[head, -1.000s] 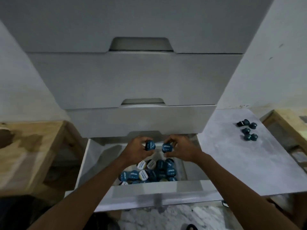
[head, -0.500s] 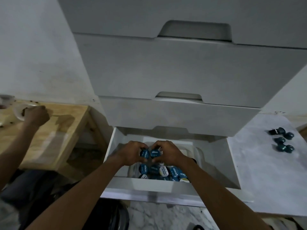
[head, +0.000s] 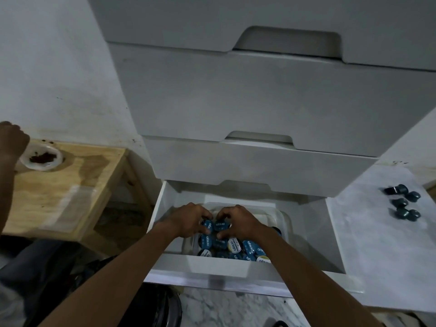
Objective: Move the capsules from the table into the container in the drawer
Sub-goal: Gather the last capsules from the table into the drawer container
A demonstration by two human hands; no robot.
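Both my hands reach into the open bottom drawer [head: 165, 204], over the clear container [head: 282, 220] heaped with blue capsules [head: 250, 247]. My left hand [head: 188, 220] pinches one blue capsule [head: 207, 226]; my right hand [head: 238, 220] pinches another [head: 220, 226] just beside it. Five dark capsules [head: 403, 204] lie clustered on the marble table [head: 368, 244] to the right, well apart from the drawer.

A home kitchen corner — white drawers [head: 271, 102], coffee capsules [head: 402, 205], marble counter [head: 377, 256].
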